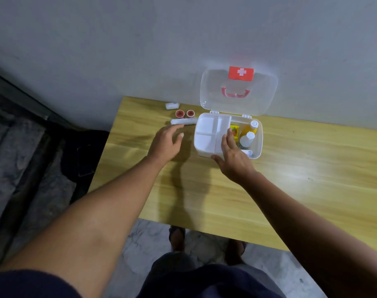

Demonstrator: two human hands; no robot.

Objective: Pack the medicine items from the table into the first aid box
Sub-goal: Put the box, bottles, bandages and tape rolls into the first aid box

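Broad bare stretches of the yellow wood-grain table point(269, 201) are seen in front of and to the right of the clear plastic first aid box point(258, 145). Access from behind is blocked by the raised transparent lid point(209, 89) and the grey wall point(118, 50). The box's left half is covered by a white divided plastic tray point(207, 134); the right half is crowded by two white-capped bottles point(249, 136). At the rear left, the path is narrowed by two small red-topped rolls point(185, 113) and a white tube point(189, 121).
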